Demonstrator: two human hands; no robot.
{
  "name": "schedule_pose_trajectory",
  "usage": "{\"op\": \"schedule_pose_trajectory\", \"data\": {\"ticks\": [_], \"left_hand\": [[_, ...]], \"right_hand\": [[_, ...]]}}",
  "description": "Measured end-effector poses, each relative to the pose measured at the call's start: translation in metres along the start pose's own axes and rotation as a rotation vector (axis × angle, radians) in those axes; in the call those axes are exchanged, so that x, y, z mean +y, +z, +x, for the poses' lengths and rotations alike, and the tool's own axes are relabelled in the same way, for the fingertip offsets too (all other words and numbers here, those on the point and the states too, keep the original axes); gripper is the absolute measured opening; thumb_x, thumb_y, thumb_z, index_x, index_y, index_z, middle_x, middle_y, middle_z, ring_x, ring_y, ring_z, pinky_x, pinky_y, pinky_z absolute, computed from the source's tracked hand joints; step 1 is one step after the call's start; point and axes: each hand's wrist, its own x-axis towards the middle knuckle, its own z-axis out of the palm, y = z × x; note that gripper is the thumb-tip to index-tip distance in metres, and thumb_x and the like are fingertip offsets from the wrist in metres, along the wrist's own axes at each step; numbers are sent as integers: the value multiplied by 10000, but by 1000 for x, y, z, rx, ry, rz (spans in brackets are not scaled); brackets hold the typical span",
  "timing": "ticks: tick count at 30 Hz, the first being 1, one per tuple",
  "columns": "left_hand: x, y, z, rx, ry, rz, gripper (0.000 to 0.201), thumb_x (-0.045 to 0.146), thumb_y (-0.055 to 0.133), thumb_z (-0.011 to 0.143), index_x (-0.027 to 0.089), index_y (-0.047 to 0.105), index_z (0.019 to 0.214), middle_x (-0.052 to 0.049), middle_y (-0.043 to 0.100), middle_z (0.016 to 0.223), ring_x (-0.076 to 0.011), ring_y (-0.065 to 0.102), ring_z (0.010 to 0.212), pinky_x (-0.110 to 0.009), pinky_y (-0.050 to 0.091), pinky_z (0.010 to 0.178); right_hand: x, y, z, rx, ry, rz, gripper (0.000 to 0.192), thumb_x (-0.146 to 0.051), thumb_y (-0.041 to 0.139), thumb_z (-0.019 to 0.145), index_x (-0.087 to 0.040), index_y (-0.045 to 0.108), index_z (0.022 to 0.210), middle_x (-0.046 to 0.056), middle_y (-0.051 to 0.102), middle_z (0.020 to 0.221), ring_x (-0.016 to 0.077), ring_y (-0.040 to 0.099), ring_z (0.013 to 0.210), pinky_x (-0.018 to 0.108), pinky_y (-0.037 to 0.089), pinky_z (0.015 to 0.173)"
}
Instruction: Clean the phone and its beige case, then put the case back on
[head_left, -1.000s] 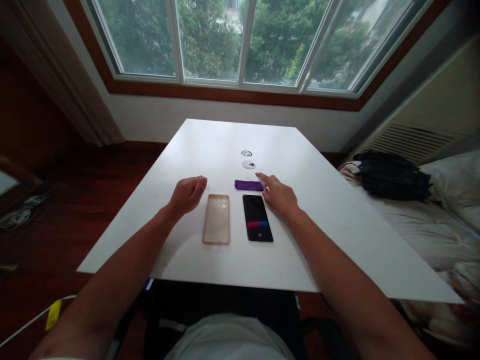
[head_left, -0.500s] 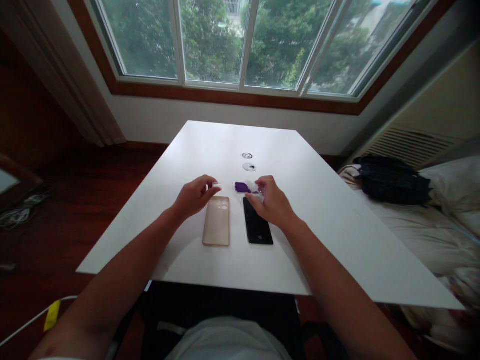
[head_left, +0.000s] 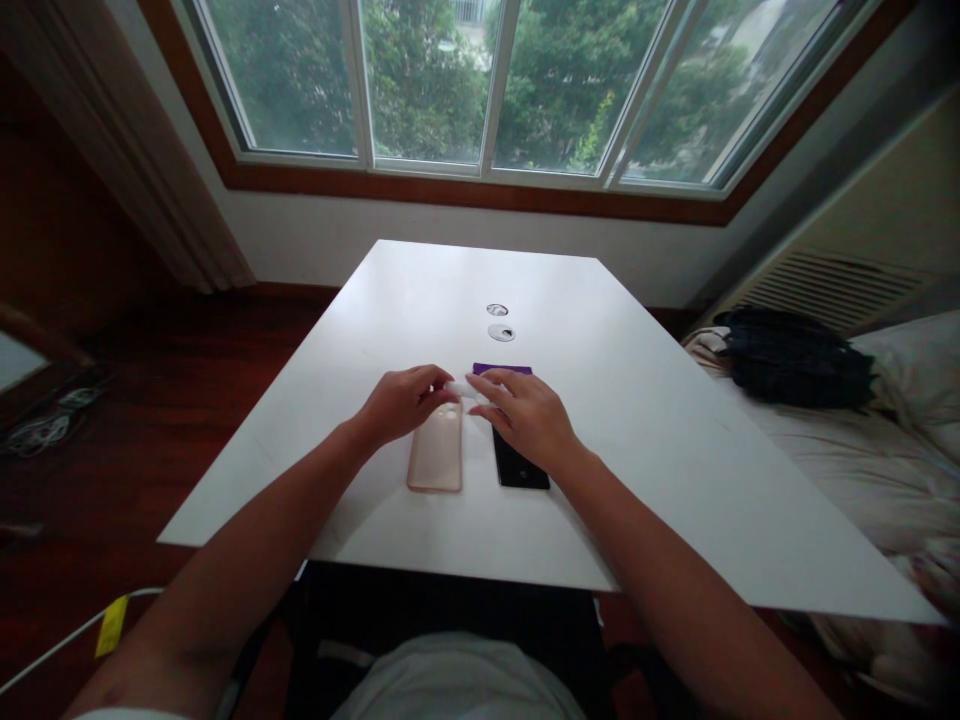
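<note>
My left hand is closed, its thumb and fingertips pinching a small white object over the table. My right hand reaches the other end of that object, thumb below and fingers above, curled round it. Its exact kind is too small to tell. Beneath my left fingers lies a translucent beige phone case, its camera cutouts partly covered. A black phone lies face up under my right hand, its upper part hidden. Behind the right hand a flat purple packet shows along its far edge.
Two small round stickers or discs, one behind the other, lie farther back on the white table. A window stands beyond it. To the right is a bed with a dark bag; a white cable runs at lower left.
My right hand has moved left from the purple packet to meet my left hand. The left hand has shifted slightly right and nearer, bringing the white object between both hands.
</note>
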Motion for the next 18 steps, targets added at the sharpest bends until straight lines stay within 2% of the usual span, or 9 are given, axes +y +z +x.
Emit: {"op": "schedule_pose_trajectory", "data": {"ticks": [7, 13, 15, 18], "left_hand": [[9, -3, 1, -18, 55, 59, 221, 387, 573, 980, 171, 618, 968, -43, 703, 880, -147, 625, 714, -262, 420, 650], [8, 0, 0, -55, 113, 70, 227, 376, 549, 999, 183, 630, 1088, -44, 719, 939, -133, 640, 724, -255, 441, 677], [6, 2, 1, -42, 88, 46, 354, 436, 573, 983, 202, 591, 1248, -26, 711, 950, -104, 618, 687, -235, 443, 672], [-2, -1, 1, -29, -3, 63, 591, 526, 616, 936, 224, 474, 1424, -9, 687, 1002, -74, 560, 635, -218, 425, 634]], "right_hand": [[-5, -3, -1, -63, -17, 66, 494, -449, 392, 1055, -212, 481, 1479, 88, 549, 1396, 232, 533, 1221, 387, 436, 1032], [-8, 0, -1, -50, -39, 169, 463, -407, 408, 1039, -189, 491, 1439, 102, 583, 1329, 223, 567, 1168, 359, 466, 971], [-4, 2, 1, 3, 5, 203, 421, -388, 443, 1018, -195, 530, 1382, 102, 597, 1296, 223, 572, 1152, 360, 462, 984], [22, 10, 1, 237, 162, 238, 344, -389, 523, 974, -185, 586, 1244, 107, 637, 1168, 241, 596, 1050, 395, 470, 952]]}}
